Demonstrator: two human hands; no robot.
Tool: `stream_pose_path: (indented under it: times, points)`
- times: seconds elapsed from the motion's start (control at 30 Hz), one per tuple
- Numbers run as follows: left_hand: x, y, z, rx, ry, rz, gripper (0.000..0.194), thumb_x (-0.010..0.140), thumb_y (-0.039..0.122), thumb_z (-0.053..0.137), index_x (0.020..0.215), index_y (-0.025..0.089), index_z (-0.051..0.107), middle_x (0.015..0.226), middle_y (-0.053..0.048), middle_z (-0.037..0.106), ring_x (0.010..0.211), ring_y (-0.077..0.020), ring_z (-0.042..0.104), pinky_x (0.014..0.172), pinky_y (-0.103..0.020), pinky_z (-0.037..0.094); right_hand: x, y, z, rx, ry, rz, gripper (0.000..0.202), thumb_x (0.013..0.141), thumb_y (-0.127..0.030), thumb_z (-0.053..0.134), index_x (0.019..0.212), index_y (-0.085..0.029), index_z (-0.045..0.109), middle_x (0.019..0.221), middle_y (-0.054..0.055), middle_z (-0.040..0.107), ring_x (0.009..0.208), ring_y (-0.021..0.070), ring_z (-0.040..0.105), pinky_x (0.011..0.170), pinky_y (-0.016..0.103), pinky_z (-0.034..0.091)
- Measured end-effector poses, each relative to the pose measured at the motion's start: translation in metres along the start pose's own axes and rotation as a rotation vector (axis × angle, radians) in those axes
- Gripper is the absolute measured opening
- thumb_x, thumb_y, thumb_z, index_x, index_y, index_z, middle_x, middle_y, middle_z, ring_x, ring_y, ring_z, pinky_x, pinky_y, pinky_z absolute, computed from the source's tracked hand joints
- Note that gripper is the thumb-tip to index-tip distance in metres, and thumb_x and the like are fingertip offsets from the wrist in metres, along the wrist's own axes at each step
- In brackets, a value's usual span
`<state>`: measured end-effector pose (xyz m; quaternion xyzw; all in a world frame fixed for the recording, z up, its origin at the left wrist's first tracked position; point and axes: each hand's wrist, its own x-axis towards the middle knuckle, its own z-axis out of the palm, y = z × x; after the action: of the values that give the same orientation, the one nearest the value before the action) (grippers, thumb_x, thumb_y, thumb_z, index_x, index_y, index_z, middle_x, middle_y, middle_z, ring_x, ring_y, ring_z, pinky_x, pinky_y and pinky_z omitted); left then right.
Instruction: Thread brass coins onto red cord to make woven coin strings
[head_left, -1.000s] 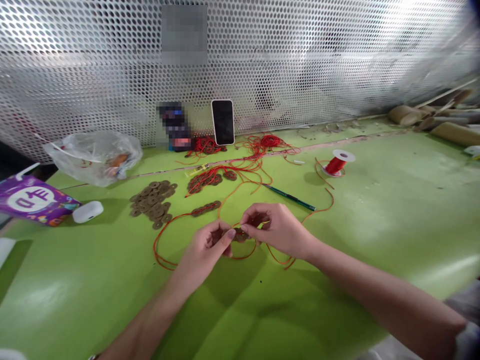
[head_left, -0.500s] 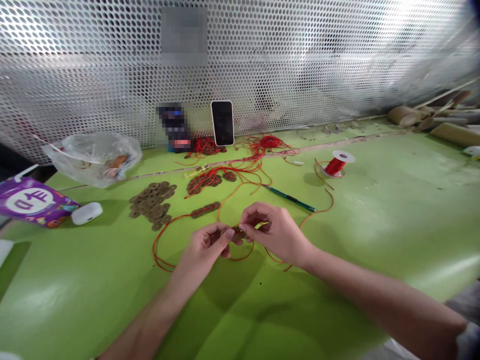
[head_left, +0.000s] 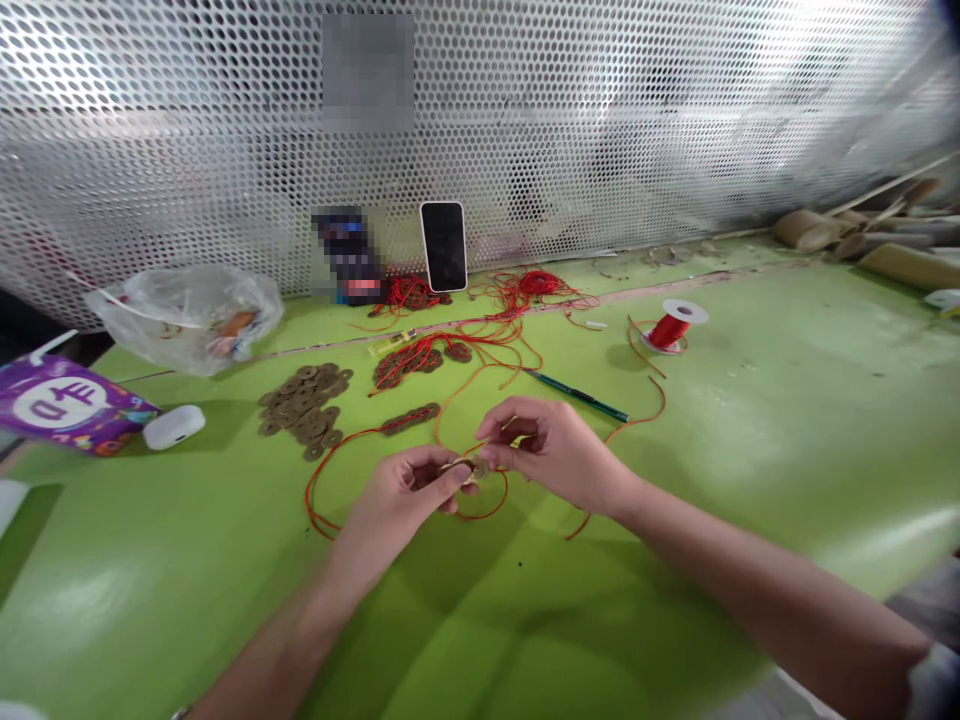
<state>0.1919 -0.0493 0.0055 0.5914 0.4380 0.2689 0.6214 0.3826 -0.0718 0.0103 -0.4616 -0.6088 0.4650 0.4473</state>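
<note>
Green tabletop (head_left: 787,430) runs wide around the left hand (head_left: 401,498) pinching brown discs (head_left: 479,467) and right hand (head_left: 559,450) pinching at their edge.

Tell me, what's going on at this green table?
The person's left hand pinches small, round brown discs above the glossy green table. The right hand is close against them, though exactly what it grips is hard to see. A thin red cord loops beside the hands. Beyond them are a loose heap of brown discs with centre holes, a short row of discs with red cord along it, and, to the right, a white spool of red cord.
</note>
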Motion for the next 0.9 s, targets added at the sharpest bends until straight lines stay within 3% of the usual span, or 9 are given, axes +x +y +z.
stream_pose_path:
  times: [0.27, 0.47, 0.6, 0.7, 0.8, 0.83, 0.9]
  points:
    - [-0.001, -0.002, 0.000, -0.023, -0.041, 0.027, 0.019, 0.072, 0.036, 0.072, 0.072, 0.017, 0.067, 0.066, -0.002, 0.068, 0.052, -0.0111, 0.054, 0.052, -0.022, 0.043, 0.001, -0.002, -0.003, 0.056, -0.033, 0.000, 0.007, 0.076, -0.015, 0.066, 0.081, -0.017, 0.061, 0.071, -0.001, 0.063, 0.067, 0.0107, 0.062, 0.061, 0.021, 0.048]
    - [-0.003, 0.003, 0.002, -0.084, 0.015, 0.047, 0.019, 0.070, 0.033, 0.073, 0.064, 0.018, 0.064, 0.059, 0.001, 0.065, 0.047, -0.0089, 0.050, 0.050, -0.021, 0.042, 0.002, -0.002, -0.005, 0.128, -0.068, 0.035, 0.010, 0.076, -0.017, 0.068, 0.082, -0.016, 0.060, 0.070, -0.001, 0.062, 0.065, 0.0099, 0.060, 0.059, 0.021, 0.047]
    - [-0.003, 0.003, -0.002, -0.116, 0.066, 0.062, 0.016, 0.071, 0.031, 0.074, 0.066, 0.017, 0.067, 0.059, 0.000, 0.065, 0.049, -0.0094, 0.051, 0.049, -0.020, 0.040, 0.002, -0.005, -0.013, 0.151, -0.203, 0.125, 0.017, 0.078, -0.023, 0.069, 0.088, -0.016, 0.058, 0.073, -0.001, 0.061, 0.060, 0.0086, 0.061, 0.056, 0.019, 0.048]
    - [-0.003, 0.004, -0.008, -0.156, 0.128, 0.084, 0.016, 0.070, 0.032, 0.076, 0.068, 0.018, 0.067, 0.062, 0.002, 0.066, 0.051, -0.0080, 0.051, 0.050, -0.018, 0.040, 0.002, -0.007, -0.020, 0.169, -0.397, 0.228, 0.027, 0.079, -0.024, 0.068, 0.102, -0.018, 0.055, 0.098, 0.003, 0.062, 0.057, 0.0068, 0.063, 0.053, 0.019, 0.052]
    - [-0.003, 0.009, -0.014, -0.197, 0.173, 0.108, 0.017, 0.070, 0.034, 0.077, 0.068, 0.020, 0.068, 0.063, 0.003, 0.066, 0.052, -0.0064, 0.051, 0.051, -0.016, 0.040, 0.001, -0.006, -0.022, 0.145, -0.478, 0.282, 0.046, 0.082, -0.024, 0.064, 0.123, -0.027, 0.043, 0.134, 0.009, 0.045, 0.051, 0.0030, 0.062, 0.047, 0.019, 0.052]
    - [-0.004, 0.011, -0.015, -0.209, 0.180, 0.114, 0.018, 0.069, 0.034, 0.078, 0.067, 0.020, 0.068, 0.061, 0.003, 0.065, 0.052, -0.0063, 0.051, 0.051, -0.015, 0.040, 0.001, -0.006, -0.021, 0.125, -0.484, 0.300, 0.050, 0.083, -0.025, 0.063, 0.127, -0.029, 0.040, 0.138, 0.009, 0.040, 0.050, 0.0023, 0.062, 0.046, 0.018, 0.052]
    - [-0.004, 0.015, -0.017, -0.229, 0.188, 0.123, 0.019, 0.067, 0.035, 0.080, 0.067, 0.020, 0.069, 0.056, 0.004, 0.062, 0.052, -0.0069, 0.052, 0.051, -0.014, 0.041, 0.001, -0.004, -0.017, 0.067, -0.505, 0.323, 0.047, 0.084, -0.026, 0.061, 0.127, -0.027, 0.043, 0.134, 0.009, 0.046, 0.051, 0.0027, 0.062, 0.047, 0.018, 0.051]
